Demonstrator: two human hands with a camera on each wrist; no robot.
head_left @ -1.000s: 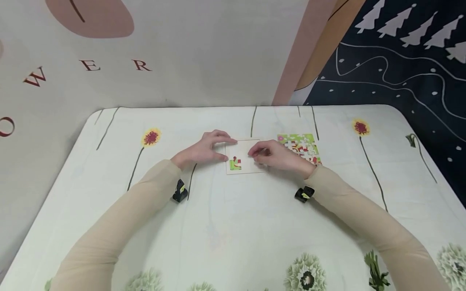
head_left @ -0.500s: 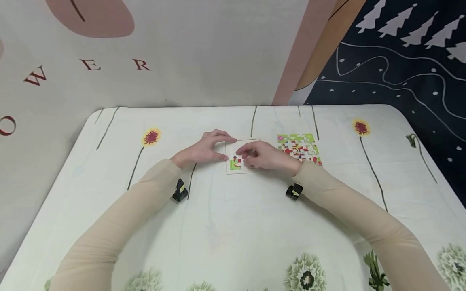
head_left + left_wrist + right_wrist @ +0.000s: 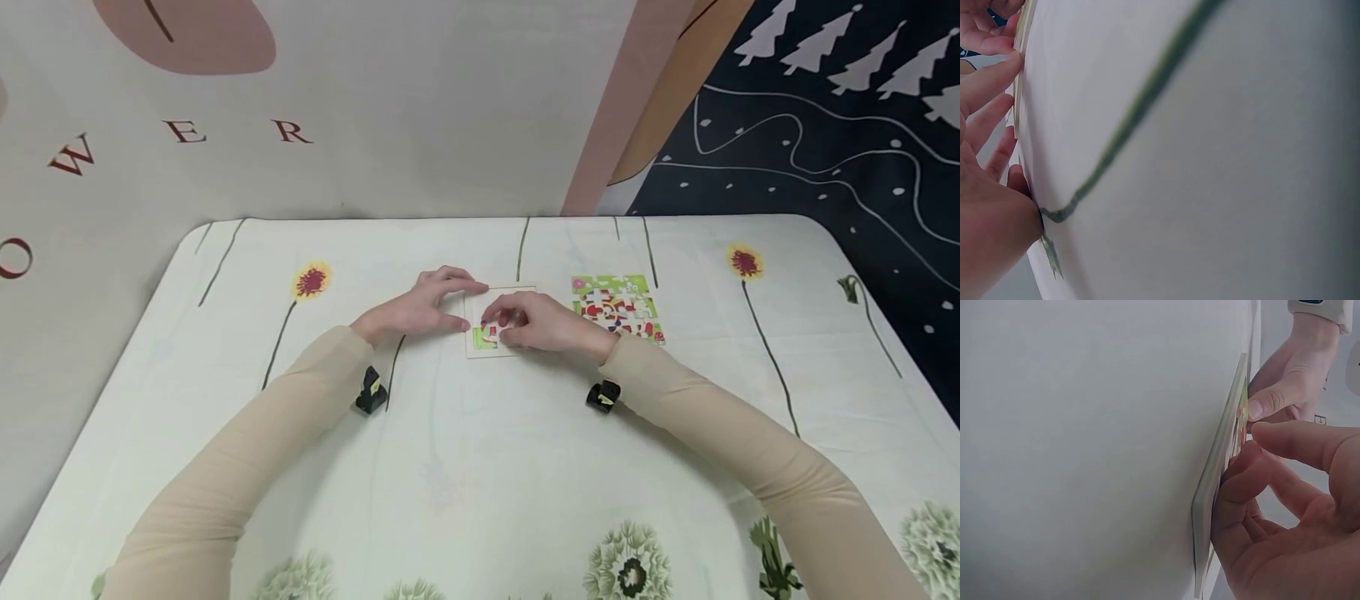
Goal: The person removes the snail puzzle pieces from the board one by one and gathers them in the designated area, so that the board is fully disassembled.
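Note:
In the head view a pale square puzzle board lies on the table, with green and red puzzle pieces in its lower left. My left hand rests at the board's left side, thumb and forefinger spread, fingertips at its edge. My right hand is over the board, thumb and curled forefinger pinching a small puzzle piece beside the placed ones; the fingers mostly hide it. In the right wrist view, the right thumb and forefinger come together close to the board's surface.
Right of the board lies a patch of loose, green and red puzzle pieces, partly interlocked-looking. The white tablecloth has printed flowers. A light wall cloth stands behind the table's far edge.
My right hand has moved left across the board, up to the pieces in its lower left, uncovering more of the loose pieces. My left hand has stayed at the board's edge.

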